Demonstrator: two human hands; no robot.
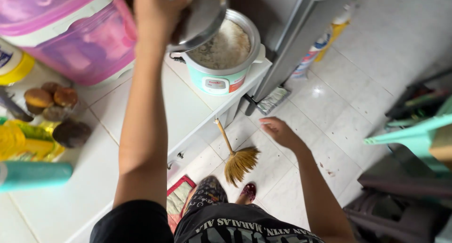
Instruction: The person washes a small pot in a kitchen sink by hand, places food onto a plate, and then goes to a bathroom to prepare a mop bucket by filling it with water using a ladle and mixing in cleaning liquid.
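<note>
Down at the bottom of my view there's a black shirt, a patterned trouser leg and a red slipper (pixel 249 191) on the pale tiled floor (pixel 348 97), with a red mat (pixel 177 196) tucked against the counter. Just beyond the slipper, a straw hand broom (pixel 237 159) leans with its handle up against the edge of the white counter (pixel 155 106). My right hand (pixel 278 131) hangs out over the floor, empty, fingers loosely together and a little curled, close to the broom handle but not touching it. On the counter to the left I see a teal tube (pixel 33 175), yellow packets (pixel 21 142) and a cluster of brown muffins (pixel 52 98). My left arm runs up over the counter, and my left hand (pixel 157 10) grips a metal lid (pixel 200 18), fingers wrapped round its top; I can't tell exactly how they sit, since the knob is hidden. The lid is tilted, raised above and overlapping the left rim of the rice cooker (pixel 223 78), a teal and white pot at the counter's far corner, open, with pale rice showing inside. Farther left stands a pink plastic container (pixel 80 40); right of the cooker, a grey fridge (pixel 294 40).
</note>
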